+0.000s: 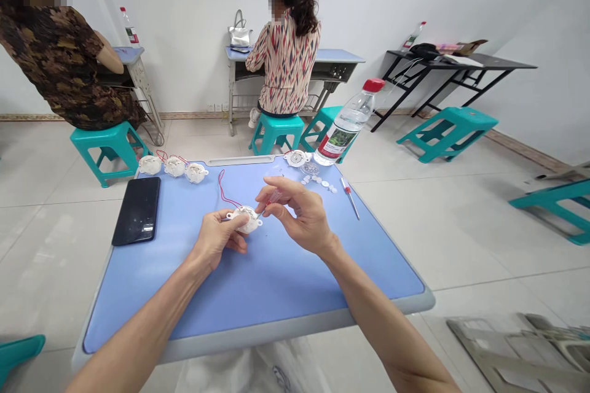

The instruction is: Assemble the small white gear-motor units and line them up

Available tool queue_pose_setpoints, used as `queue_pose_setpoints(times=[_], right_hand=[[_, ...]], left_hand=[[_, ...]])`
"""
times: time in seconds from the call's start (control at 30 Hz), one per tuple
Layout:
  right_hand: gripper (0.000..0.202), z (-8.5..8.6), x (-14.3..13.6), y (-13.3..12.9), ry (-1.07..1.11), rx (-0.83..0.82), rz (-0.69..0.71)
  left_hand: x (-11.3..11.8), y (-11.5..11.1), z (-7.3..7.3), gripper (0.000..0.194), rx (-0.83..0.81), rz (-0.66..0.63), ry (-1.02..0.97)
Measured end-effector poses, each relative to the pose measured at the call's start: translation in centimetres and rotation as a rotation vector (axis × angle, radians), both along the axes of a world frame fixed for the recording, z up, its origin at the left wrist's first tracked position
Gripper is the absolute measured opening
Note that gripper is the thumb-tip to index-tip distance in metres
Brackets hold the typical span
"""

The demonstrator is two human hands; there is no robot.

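Observation:
Near the middle of the blue desk (276, 282), my left hand (219, 234) is closed on a round white part (245, 220) with small ears at its sides, thumb on top. A red wire loop (222, 187) runs up from this part. My right hand (299, 212) pinches a small screwdriver with a clear and red handle (275, 198); its tip meets the right side of the white part. Three similar white parts (174, 166) with red wires lie at the desk's far left, and another (296, 158) lies at the far right.
A black phone (136, 211) lies on the left. Toward the back right stand a water bottle (348, 126) and small white discs (325, 183); a second screwdriver (350, 199) lies nearby. Two people sit on green stools (276, 130) at desks beyond.

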State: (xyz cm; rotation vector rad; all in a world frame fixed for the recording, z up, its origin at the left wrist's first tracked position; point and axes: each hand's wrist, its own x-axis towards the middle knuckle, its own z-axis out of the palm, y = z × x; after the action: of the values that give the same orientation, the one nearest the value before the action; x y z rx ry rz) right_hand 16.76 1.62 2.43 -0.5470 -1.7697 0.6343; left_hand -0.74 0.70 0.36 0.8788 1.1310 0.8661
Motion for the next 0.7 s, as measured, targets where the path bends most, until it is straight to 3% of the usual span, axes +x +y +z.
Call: queue_pose_setpoints(times=[0.2, 0.37, 0.7], right_hand=[[0.034, 0.34, 0.41, -0.1, -0.077, -0.003, 0.029], [0.027, 0.46, 0.17, -0.07, -0.017, 0.004, -0.006], [0.021, 0.61, -0.26, -0.18, 0.134, -0.131, -0.004]], left_hand=[[0.06, 0.01, -0.1, 0.031, -0.006, -0.002, -0.001], [0.07, 0.02, -0.24, 0.031, 0.003, 0.0, -0.002], [-0.07, 0.05, -0.4, 0.031, 0.001, -0.005, -0.002]])
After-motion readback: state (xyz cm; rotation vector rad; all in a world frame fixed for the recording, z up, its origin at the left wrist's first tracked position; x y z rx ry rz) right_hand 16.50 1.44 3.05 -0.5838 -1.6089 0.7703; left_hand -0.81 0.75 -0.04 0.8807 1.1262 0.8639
